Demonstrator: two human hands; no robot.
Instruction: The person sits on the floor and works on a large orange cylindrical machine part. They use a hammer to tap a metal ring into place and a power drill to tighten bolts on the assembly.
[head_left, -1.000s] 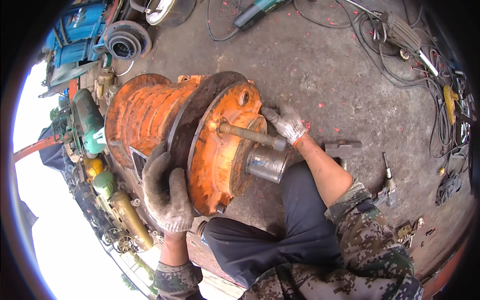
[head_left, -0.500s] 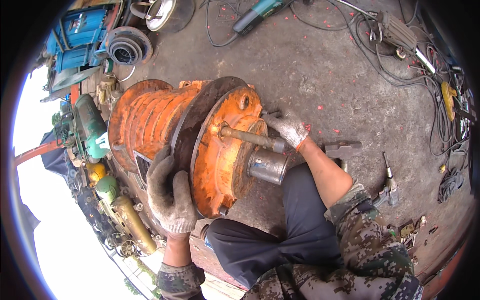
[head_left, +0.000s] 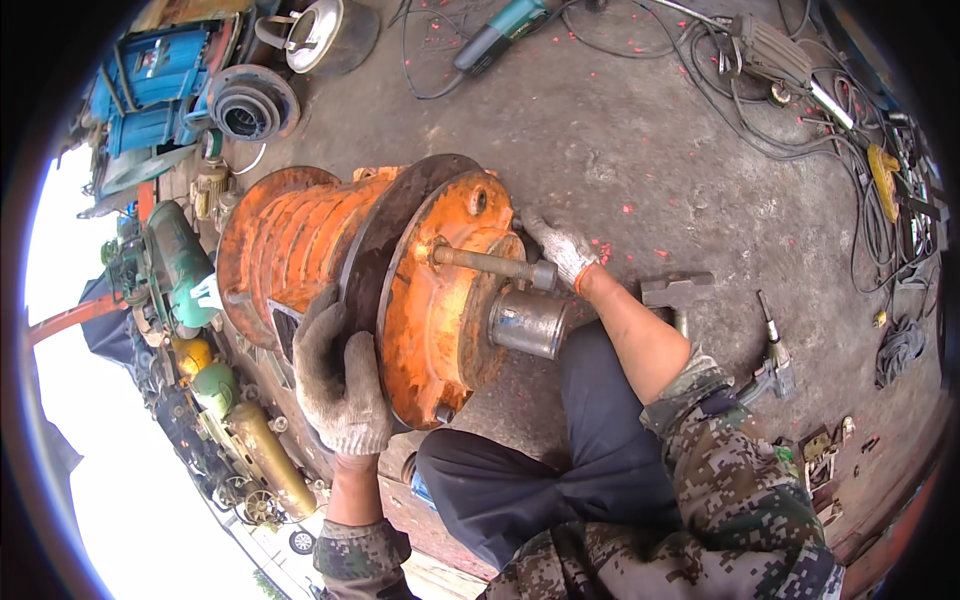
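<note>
A large orange ribbed machine housing (head_left: 300,225) lies on its side before me, with a dark round flange (head_left: 375,235) and an orange end cover (head_left: 410,310). A long bolt (head_left: 490,263) sticks out of the cover above a thick steel shaft (head_left: 527,323). My gloved left hand (head_left: 343,385) straddles the flange's near rim, fingers on one side, thumb on the other. At the cover's right edge, my gloved right hand (head_left: 558,247) closes its fingers around a short dark bolt (head_left: 516,223), mostly hidden. Another short bolt (head_left: 444,412) sits at the cover's lower edge.
Right of my knee lie a hammer (head_left: 678,290) and an air tool (head_left: 777,365). A teal angle grinder (head_left: 505,37) and a power tool (head_left: 770,50) with trailing cables lie farther off. A metal kettle (head_left: 322,35) stands at the back left, near a ringed round part (head_left: 248,105).
The whole view has shifted slightly. My right hand stays at the cover's edge with its fingers slightly changed in pose; my left hand keeps its place on the flange.
</note>
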